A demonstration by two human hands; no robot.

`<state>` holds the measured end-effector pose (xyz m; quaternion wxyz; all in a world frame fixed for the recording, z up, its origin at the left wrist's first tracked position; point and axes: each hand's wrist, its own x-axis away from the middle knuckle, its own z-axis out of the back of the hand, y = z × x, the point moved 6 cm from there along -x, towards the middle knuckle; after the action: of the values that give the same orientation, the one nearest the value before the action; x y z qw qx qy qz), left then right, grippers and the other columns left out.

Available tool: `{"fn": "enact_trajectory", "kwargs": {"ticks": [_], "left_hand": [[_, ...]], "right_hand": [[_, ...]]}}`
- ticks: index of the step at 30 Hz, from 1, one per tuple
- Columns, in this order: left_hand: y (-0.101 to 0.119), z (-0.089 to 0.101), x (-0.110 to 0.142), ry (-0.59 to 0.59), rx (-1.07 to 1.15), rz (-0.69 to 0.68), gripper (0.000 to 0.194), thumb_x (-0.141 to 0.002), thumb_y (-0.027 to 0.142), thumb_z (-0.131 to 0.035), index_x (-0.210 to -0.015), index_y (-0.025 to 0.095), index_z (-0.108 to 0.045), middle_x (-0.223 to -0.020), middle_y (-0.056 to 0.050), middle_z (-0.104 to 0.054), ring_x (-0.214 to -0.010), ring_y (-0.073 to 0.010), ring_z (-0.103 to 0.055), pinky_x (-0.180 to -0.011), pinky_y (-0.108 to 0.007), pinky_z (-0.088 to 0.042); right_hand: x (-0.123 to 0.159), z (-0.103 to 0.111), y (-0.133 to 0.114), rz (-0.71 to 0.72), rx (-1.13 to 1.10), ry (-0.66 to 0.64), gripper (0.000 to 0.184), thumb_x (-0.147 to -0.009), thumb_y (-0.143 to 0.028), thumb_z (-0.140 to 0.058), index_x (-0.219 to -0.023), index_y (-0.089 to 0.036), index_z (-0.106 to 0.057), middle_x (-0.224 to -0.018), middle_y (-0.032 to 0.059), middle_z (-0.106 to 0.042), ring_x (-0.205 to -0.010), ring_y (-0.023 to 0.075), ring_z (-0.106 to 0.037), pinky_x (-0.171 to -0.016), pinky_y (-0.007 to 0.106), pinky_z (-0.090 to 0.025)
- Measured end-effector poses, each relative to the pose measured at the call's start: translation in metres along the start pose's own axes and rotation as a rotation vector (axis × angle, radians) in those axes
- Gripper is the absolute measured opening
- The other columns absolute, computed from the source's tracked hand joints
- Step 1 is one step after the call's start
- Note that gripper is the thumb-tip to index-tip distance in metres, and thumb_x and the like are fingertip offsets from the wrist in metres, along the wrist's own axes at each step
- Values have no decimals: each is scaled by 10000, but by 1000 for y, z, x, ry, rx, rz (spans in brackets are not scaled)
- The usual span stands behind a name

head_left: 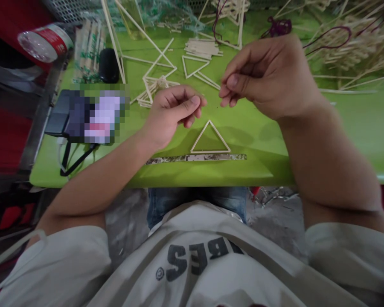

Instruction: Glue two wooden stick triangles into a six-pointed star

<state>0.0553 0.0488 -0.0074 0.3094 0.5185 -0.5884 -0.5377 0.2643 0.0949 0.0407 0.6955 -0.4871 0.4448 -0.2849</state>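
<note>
1. Pinching thumb to fingers with left hand (174,110) and right hand (264,76); cannot tell whether gripping anything.
2. See stick triangle (210,151) lying between and nearside of both hands.
3. Best touch lightly, sparing corners.

— From the near triangle (210,151), where can we pass?
— At twelve, through the gap between our left hand (174,113) and right hand (269,76); beyond it, sticks (208,79) lie in our way.
— And at three?
— We can slide over the table (259,136) up to our right forearm (323,147). At nine our left forearm (118,162) bars us; at six, the strip (208,157).
</note>
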Motion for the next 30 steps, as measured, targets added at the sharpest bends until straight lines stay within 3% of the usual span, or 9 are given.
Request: {"fn": "enact_trajectory", "kwargs": {"ticks": [6,9,13,16,20,24,27,30], "left_hand": [[-1,7,-2,42,-38,17,218,-1118,198,-885,-903,207,-921,-748,9,-715,-554,-69,-599,-526,-189,-446],[0,9,-2,45,-49,4,205,-1093,299,-950,-912,209,-913,-756,8,-718,-565,-73,-597,-534,-197,-454],[-1,10,-2,17,-23,-24,202,-1012,388,-1036,-940,225,-939,-772,4,-747,-585,-80,-611,-543,-214,-474],[-3,9,-3,-9,-11,-23,250,-963,431,-1078,-948,224,-940,-768,4,-753,-584,-87,-619,-551,-228,-513],[-4,8,-4,-6,-21,-5,226,-943,367,-1080,-942,205,-922,-759,5,-748,-569,-83,-615,-539,-225,-511],[-4,9,-3,21,-25,32,93,-978,273,-994,-946,212,-933,-773,-4,-765,-582,-85,-625,-551,-222,-512],[-5,11,-2,42,-38,50,94,-972,279,-988,-943,213,-928,-777,-4,-758,-582,-87,-624,-554,-225,-518],[-5,11,-2,27,-20,41,93,-965,278,-994,-947,209,-935,-778,-7,-757,-584,-86,-629,-552,-222,-516]], "right_hand": [[-2,9,17,-64,-77,51,429,-719,-438,-1202,-982,-235,-931,-973,81,-946,-850,259,-893,-758,384,-752],[0,10,16,-110,-122,71,526,-700,-368,-1223,-1083,-246,-883,-933,60,-944,-810,261,-898,-713,373,-734],[2,12,9,-88,-157,94,618,-640,-371,-1268,-1019,-331,-781,-791,-3,-890,-715,267,-840,-619,394,-661],[1,12,7,-58,-47,86,454,-712,-409,-1240,-866,-349,-818,-729,-18,-824,-662,240,-754,-597,419,-611],[-2,13,9,-38,29,105,329,-852,-513,-1152,-763,-347,-882,-706,-10,-783,-580,178,-640,-562,395,-535],[-4,14,15,-69,-45,105,338,-811,-574,-1163,-837,-315,-947,-759,13,-825,-636,187,-714,-598,371,-574],[-3,14,19,-99,-84,72,383,-780,-576,-1185,-960,-312,-974,-853,23,-876,-728,206,-765,-672,381,-621],[-4,14,19,-81,-93,55,431,-758,-603,-1194,-964,-316,-947,-846,1,-870,-742,204,-747,-688,381,-621]]}}
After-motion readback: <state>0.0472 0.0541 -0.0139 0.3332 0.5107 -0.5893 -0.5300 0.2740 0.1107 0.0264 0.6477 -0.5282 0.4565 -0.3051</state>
